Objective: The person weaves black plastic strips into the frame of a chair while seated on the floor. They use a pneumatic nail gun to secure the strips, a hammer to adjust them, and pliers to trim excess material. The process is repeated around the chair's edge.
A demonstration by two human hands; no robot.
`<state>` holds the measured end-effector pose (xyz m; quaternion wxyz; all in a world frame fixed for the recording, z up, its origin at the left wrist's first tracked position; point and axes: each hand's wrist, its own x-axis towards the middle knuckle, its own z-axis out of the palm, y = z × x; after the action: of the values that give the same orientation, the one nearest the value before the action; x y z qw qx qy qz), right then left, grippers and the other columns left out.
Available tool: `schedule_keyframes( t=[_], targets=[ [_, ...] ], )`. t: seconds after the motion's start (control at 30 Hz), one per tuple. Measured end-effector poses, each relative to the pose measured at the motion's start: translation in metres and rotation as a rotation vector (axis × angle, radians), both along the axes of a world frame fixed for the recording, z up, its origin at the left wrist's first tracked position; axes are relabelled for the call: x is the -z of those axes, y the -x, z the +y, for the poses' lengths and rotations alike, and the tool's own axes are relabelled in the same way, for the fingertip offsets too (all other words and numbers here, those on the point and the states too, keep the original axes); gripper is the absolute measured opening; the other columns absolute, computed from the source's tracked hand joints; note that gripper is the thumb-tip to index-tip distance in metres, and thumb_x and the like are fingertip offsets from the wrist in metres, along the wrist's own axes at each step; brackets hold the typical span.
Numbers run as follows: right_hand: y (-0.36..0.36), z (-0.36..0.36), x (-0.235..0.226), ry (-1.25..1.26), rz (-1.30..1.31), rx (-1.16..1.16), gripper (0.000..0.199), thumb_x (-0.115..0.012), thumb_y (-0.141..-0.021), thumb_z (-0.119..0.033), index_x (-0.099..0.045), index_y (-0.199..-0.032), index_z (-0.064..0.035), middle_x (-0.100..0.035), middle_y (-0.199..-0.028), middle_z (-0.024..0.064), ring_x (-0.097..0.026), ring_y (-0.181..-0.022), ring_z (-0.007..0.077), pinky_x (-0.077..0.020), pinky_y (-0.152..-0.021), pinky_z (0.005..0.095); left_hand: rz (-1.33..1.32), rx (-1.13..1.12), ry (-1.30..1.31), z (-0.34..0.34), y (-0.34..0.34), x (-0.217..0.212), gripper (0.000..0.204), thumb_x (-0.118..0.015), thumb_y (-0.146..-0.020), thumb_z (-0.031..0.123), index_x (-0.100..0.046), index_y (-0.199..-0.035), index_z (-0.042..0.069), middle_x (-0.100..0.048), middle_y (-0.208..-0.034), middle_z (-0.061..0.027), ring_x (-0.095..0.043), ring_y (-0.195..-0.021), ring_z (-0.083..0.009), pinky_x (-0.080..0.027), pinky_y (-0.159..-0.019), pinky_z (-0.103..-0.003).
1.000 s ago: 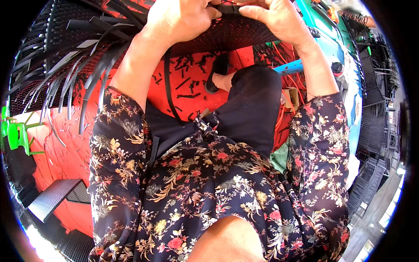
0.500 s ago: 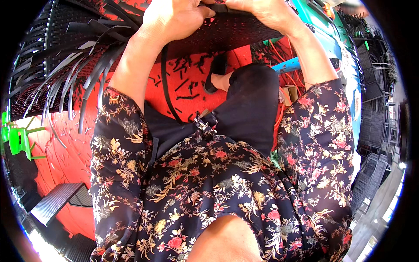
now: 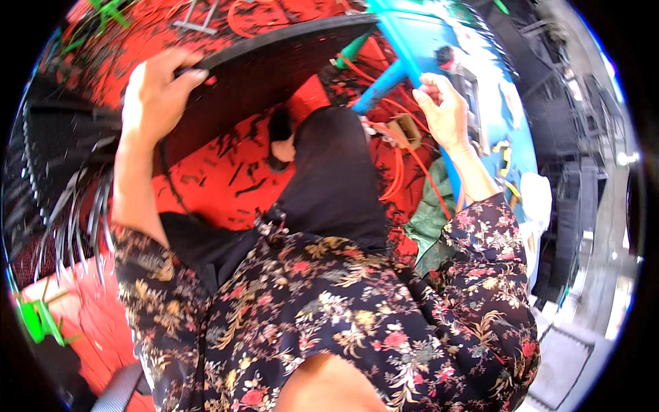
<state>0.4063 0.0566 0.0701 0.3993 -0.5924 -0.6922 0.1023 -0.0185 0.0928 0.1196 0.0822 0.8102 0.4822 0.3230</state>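
My left hand [image 3: 161, 96] is closed over the upper edge of a black woven panel [image 3: 254, 65], thumb on the near side. The panel is curved and stands tilted in front of my legs. Off to the right, my right hand [image 3: 443, 110] is away from the panel, over the edge of a blue table [image 3: 405, 38]. Its fingers are loosely bent, the thumb a little apart, and no object shows in them. Beside it on the table lie a dark, blurred tool-like thing [image 3: 446, 58] and a greyish tray-like object [image 3: 470, 103].
Loose black strips [image 3: 79, 220] hang at the left. Cut scraps [image 3: 240, 172] litter the red floor [image 3: 199, 189]. Orange hoses [image 3: 398, 172], a small cardboard box [image 3: 405, 130] and a green sack [image 3: 429, 213] lie below the table. A bright green stool [image 3: 38, 319] stands at lower left.
My right hand has let go of the panel's edge and moved down over the blue table. My left hand keeps its grip, now further left in view. The view has swung to the right.
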Motion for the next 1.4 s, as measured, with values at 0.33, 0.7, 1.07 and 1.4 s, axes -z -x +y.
schedule_keyframes(
  t=[0.33, 0.7, 1.07, 1.4],
  targets=[
    [-0.131, 0.066, 0.026, 0.646, -0.184, 0.458, 0.091, -0.079, -0.061, -0.056, -0.054, -0.112, 0.0156, -0.067, -0.096, 0.0210, -0.065, -0.092, 0.0271, -0.0498, -0.080, 0.0396, -0.001, -0.017, -0.158, -0.029, 0.005, 0.007, 0.017, -0.071, -0.073, 0.016, -0.065, -0.085, 0.005, -0.065, -0.079, -0.0121, -0.063, -0.074, -0.0316, -0.050, -0.066, -0.038],
    [-0.142, 0.061, 0.017, 0.628, -0.271, 0.338, 0.024, -0.069, -0.070, -0.021, -0.061, -0.073, 0.0015, -0.061, -0.064, 0.0058, -0.057, -0.054, 0.0147, -0.0443, -0.052, 0.0311, 0.035, -0.114, -0.250, -0.051, -0.016, 0.028, 0.015, -0.067, -0.076, 0.015, -0.062, -0.085, 0.004, -0.059, -0.077, -0.0104, -0.061, -0.072, -0.0324, -0.049, -0.063, -0.040],
    [0.066, -0.075, -0.123, 0.526, 0.478, -0.326, 0.063, -0.068, -0.073, -0.016, -0.044, -0.127, 0.0080, -0.056, -0.073, 0.0055, -0.055, -0.060, 0.0137, -0.0458, -0.057, 0.0264, 0.028, -0.034, -0.318, -0.041, -0.015, 0.031, 0.016, -0.069, -0.073, 0.011, -0.060, -0.082, 0.003, -0.060, -0.077, -0.0120, -0.060, -0.072, -0.0340, -0.050, -0.065, -0.041],
    [0.163, -0.087, -0.122, 0.784, 0.678, -0.497, 0.066, -0.069, -0.065, -0.015, -0.040, -0.117, 0.0129, -0.050, -0.065, 0.0065, -0.050, -0.051, 0.0151, -0.0408, -0.049, 0.0271, 0.322, 0.030, -0.248, -0.026, -0.016, 0.025, 0.015, -0.059, -0.079, 0.022, -0.058, -0.076, 0.007, -0.059, -0.076, -0.0090, -0.061, -0.078, -0.0261, -0.050, -0.070, -0.036]
  ],
)
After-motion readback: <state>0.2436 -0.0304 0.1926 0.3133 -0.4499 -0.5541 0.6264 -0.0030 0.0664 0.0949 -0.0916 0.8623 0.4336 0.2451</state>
